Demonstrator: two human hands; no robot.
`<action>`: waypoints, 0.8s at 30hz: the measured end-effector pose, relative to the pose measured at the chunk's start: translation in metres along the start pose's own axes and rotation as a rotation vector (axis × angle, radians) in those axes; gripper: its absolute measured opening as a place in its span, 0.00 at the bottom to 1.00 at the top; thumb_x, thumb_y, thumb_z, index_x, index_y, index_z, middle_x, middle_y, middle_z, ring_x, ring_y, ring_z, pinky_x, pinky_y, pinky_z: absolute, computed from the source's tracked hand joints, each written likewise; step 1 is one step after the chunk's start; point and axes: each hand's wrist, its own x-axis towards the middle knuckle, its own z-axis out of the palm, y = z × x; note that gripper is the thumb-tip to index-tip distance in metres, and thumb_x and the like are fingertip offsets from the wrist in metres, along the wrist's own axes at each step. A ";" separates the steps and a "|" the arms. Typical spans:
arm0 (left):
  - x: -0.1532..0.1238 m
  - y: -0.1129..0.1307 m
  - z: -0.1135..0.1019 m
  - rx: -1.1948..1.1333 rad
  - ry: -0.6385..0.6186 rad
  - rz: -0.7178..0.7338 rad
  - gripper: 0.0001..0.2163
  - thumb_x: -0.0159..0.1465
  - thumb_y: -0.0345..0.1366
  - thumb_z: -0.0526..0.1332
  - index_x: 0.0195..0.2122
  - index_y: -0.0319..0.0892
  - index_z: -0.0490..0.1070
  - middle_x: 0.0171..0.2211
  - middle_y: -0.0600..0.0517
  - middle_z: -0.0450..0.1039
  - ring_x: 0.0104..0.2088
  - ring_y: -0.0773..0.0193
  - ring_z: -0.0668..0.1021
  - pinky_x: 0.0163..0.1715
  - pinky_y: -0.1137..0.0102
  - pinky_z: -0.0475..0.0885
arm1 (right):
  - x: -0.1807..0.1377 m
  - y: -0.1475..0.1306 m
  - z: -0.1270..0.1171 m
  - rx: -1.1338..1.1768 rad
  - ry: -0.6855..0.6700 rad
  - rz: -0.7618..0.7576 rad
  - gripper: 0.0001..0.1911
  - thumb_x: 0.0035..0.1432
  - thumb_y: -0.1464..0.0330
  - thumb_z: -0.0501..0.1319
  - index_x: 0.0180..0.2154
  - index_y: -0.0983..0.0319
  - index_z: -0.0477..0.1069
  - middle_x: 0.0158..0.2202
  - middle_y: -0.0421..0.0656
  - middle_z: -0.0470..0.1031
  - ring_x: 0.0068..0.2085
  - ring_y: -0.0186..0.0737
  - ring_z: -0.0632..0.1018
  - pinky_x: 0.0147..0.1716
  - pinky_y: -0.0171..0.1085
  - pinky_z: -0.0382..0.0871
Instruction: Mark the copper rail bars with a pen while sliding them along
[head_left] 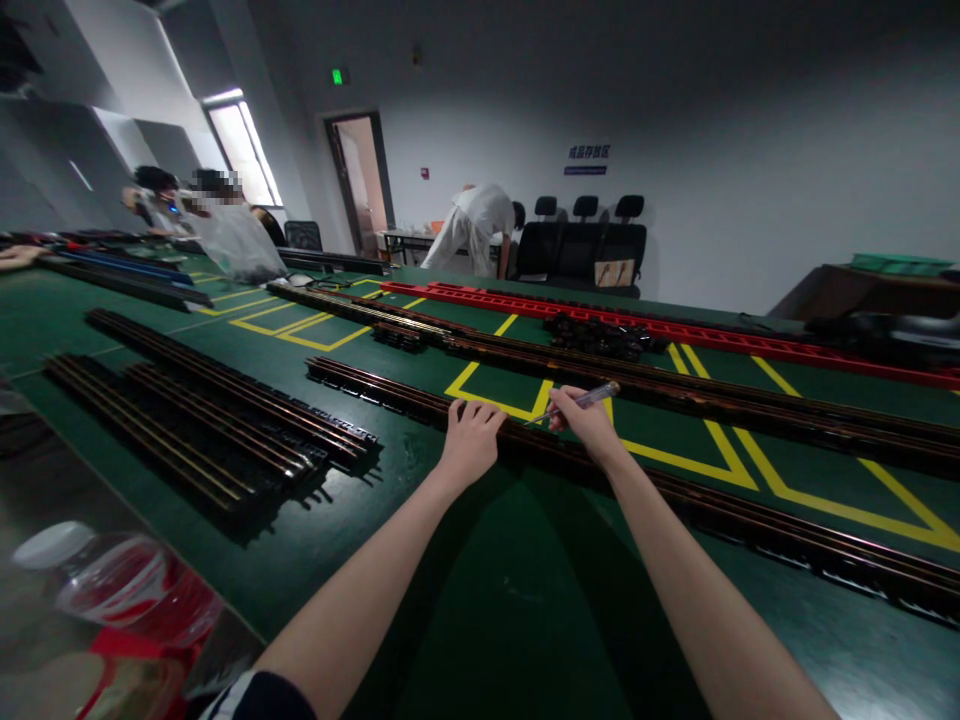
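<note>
A long black rail with copper-coloured strips [750, 502] runs across the green table in front of me. My left hand [472, 437] grips it from above, fingers bent over its far edge. My right hand [583, 422] is closed around a screwdriver [598, 394] with a clear handle. The screwdriver slants down to the left, its thin shaft pointing at the rail just right of my left fingers. Whether the tip touches a screw is too small to make out.
Shorter rail sections [217, 410] lie at the left. Behind my rail are another long rail [645, 378], a heap of black parts [600, 336] and a red ladder-like rail [540, 305]. Yellow tape [675, 458] marks the green table [420, 600]. A bottle [127, 580] stands lower left; people are beyond.
</note>
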 end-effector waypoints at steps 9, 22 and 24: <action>0.000 -0.001 -0.002 -0.043 0.029 -0.096 0.18 0.57 0.21 0.52 0.43 0.46 0.72 0.45 0.50 0.75 0.49 0.55 0.70 0.54 0.54 0.55 | 0.000 0.003 0.000 0.020 -0.012 0.013 0.17 0.45 0.56 0.62 0.17 0.62 0.67 0.12 0.37 0.66 0.15 0.30 0.68 0.16 0.29 0.61; 0.002 -0.007 -0.001 -0.215 -0.040 -0.078 0.21 0.55 0.18 0.48 0.43 0.45 0.71 0.44 0.52 0.74 0.49 0.62 0.71 0.57 0.60 0.54 | 0.000 0.003 -0.001 0.127 0.052 0.016 0.15 0.44 0.60 0.61 0.14 0.61 0.64 0.09 0.36 0.61 0.14 0.30 0.67 0.16 0.30 0.63; 0.002 -0.007 -0.001 -0.218 -0.039 -0.080 0.22 0.54 0.17 0.48 0.43 0.46 0.71 0.44 0.52 0.75 0.49 0.62 0.72 0.57 0.60 0.55 | -0.001 0.002 -0.001 0.130 0.067 0.019 0.15 0.44 0.61 0.61 0.13 0.61 0.64 0.09 0.35 0.60 0.14 0.30 0.66 0.16 0.30 0.63</action>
